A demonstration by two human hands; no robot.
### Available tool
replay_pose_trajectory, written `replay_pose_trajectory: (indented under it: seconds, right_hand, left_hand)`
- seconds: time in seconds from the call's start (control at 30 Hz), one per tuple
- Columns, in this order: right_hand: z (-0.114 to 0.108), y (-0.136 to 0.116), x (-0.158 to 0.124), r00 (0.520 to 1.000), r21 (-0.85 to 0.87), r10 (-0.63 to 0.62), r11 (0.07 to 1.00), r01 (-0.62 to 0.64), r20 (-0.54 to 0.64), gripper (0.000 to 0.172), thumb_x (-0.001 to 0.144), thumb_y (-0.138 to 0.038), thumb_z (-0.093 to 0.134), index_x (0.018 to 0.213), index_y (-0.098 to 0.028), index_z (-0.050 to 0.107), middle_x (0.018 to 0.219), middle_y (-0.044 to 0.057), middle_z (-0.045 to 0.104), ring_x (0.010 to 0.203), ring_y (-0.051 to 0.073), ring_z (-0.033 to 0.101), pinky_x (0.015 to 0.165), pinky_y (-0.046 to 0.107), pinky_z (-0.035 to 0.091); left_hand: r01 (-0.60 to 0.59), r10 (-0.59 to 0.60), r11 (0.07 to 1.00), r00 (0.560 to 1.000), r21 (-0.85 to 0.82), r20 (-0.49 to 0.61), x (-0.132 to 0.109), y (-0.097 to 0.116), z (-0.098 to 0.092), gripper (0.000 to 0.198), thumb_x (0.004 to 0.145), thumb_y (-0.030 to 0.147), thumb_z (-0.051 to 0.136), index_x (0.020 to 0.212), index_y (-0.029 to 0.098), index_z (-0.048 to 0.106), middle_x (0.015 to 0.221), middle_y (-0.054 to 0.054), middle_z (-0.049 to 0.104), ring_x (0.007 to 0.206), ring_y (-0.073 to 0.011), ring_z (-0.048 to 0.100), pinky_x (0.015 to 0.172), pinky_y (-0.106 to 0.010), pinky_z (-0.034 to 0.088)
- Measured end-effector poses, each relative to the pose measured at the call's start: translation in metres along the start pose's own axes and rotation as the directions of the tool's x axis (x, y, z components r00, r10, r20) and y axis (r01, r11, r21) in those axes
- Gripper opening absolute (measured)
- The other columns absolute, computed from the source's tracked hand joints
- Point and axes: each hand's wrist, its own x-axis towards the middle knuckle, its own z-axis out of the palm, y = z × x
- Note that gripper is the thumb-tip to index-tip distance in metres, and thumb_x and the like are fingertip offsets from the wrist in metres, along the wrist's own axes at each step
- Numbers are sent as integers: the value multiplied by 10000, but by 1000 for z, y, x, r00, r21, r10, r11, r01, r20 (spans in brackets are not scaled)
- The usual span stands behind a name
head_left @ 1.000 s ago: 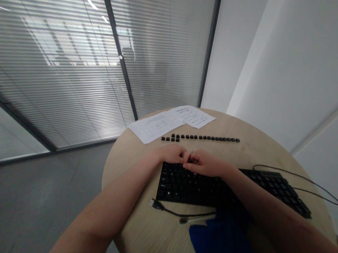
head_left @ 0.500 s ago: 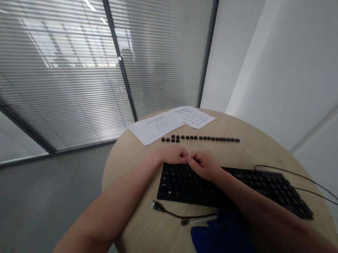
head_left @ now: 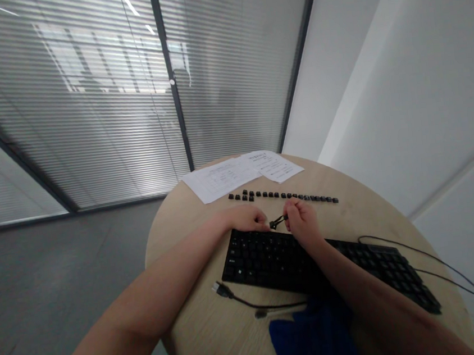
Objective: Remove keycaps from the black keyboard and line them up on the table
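Note:
My right hand (head_left: pixel 302 220) is closed round a thin, two-pronged dark tool that looks like a wire keycap puller (head_left: pixel 281 218). A black keycap (head_left: pixel 273 225) appears to sit at its tip, above the far edge of the black keyboard (head_left: pixel 258 257). My left hand (head_left: pixel 247 219) lies against that far edge near the left corner, its fingers curled in. Whatever may be inside those fingers is hidden. Beyond both hands runs a row of loose black keycaps (head_left: pixel 276 195), with a short second row at its left end.
Printed papers (head_left: pixel 224 179) lie at the back of the round wooden table (head_left: pixel 202 328). In front of the keyboard are a USB cable (head_left: pixel 250 303), a small dark-ended item (head_left: pixel 260 314) and a blue cloth (head_left: pixel 309 342). A black cable (head_left: pixel 436 258) loops at the right.
My right hand has moved away from my left, to the right and slightly up, exposing the puller and the keycap at its tip. My left hand has barely moved.

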Motion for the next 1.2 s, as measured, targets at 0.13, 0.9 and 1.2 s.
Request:
replay_pose_trajectory:
  seconds: [0.13,0.9,1.2]
  right_hand:
    - [1,1,2,998,-19,-61,998,61,3,379,940,-449,440,665,-199,516,471,-32,463,434,109,438,460,213,326]
    - [3,-12,7,995,-118,-91,989,85,-42,396,923,-484,444,743,-185,630,604,19,589,572,150,535,558,242,364]
    - [5,-9,7,996,-183,-87,980,83,-13,386,932,-444,444,756,-186,672,644,38,632,611,170,579,580,258,354]
  left_hand:
    - [-28,29,999,1000,-27,5,-1,0,-2,319,875,365,568,616,179,569,569,34,520,542,-106,431,541,-252,285]
    - [-90,45,971,979,-223,-200,-2,4,-14,167,783,281,725,921,187,723,726,18,655,665,-136,590,619,-240,428]
    - [-95,59,980,979,-176,-195,-3,-1,-16,141,770,275,725,877,185,715,677,35,601,629,-123,545,590,-234,383]
